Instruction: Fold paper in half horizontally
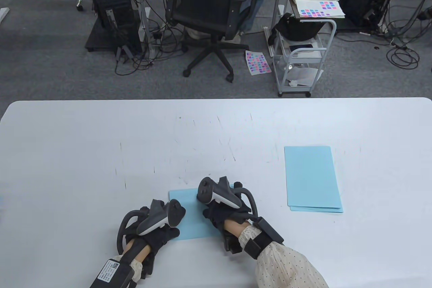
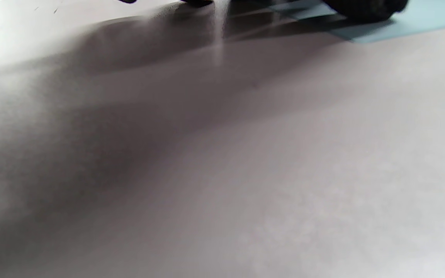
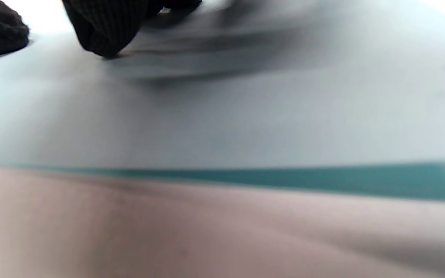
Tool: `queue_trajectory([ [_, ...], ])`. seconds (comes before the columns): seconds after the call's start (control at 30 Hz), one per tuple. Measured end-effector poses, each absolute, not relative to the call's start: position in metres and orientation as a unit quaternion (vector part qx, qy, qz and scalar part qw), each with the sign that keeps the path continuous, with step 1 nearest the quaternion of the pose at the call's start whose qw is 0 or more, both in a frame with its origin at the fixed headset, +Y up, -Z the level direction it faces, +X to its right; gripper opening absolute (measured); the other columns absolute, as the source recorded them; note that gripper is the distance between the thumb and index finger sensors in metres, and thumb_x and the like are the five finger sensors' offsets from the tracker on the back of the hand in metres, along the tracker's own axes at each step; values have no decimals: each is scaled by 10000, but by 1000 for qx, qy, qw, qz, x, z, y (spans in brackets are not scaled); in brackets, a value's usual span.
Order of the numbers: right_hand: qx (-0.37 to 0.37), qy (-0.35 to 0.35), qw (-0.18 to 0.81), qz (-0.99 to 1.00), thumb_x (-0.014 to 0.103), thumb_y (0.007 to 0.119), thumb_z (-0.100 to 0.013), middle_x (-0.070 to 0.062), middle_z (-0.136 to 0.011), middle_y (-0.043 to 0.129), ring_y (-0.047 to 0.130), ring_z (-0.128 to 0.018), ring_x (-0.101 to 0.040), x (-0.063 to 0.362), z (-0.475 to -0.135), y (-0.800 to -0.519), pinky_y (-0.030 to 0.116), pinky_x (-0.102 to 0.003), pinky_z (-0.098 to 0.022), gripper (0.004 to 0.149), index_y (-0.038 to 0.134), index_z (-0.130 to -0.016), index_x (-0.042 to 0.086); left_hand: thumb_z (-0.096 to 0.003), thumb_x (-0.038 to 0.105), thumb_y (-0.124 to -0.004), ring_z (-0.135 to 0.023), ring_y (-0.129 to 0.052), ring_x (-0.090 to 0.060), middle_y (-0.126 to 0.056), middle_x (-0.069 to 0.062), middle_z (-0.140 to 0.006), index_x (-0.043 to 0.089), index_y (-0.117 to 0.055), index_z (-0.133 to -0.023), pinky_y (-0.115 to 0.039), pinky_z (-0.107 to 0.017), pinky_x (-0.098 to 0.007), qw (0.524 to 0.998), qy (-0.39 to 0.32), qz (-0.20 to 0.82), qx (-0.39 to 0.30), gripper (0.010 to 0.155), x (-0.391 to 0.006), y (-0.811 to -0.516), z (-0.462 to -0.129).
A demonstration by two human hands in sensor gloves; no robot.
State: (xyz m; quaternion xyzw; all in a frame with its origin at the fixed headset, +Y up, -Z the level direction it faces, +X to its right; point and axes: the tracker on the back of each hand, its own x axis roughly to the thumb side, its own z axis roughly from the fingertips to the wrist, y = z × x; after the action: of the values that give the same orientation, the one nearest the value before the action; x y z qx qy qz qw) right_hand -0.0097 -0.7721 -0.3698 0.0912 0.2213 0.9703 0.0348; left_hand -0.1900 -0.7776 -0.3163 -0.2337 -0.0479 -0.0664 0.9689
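A light blue paper (image 1: 192,215) lies flat near the table's front edge, between and under both hands. My left hand (image 1: 167,230) rests its fingers on the paper's lower left part; the left wrist view shows a dark fingertip (image 2: 365,7) on the paper (image 2: 423,19). My right hand (image 1: 217,212) presses down on the paper's right part. In the right wrist view, gloved fingertips (image 3: 102,31) touch the paper's surface (image 3: 245,127), and its near edge shows as a teal band. Neither hand grips the paper. Much of the paper is hidden under the hands and trackers.
A stack of light blue sheets (image 1: 312,178) lies to the right on the white table (image 1: 101,153). Behind the table stand an office chair (image 1: 209,14) and a white cart (image 1: 300,55).
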Motion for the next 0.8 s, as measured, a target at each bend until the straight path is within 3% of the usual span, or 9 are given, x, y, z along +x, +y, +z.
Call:
queue_trajectory([
  [0.8, 34, 230, 24, 972, 391, 755, -476, 191, -1151, 369, 119, -1088, -307, 32, -379, -769, 81, -649, -731, 616, 479, -1023, 462, -365, 556, -679, -1146, -394, -109, -324, 279, -1132, 615, -381, -964, -445, -871, -487, 968, -48, -69, -236, 672, -190, -778, -316],
])
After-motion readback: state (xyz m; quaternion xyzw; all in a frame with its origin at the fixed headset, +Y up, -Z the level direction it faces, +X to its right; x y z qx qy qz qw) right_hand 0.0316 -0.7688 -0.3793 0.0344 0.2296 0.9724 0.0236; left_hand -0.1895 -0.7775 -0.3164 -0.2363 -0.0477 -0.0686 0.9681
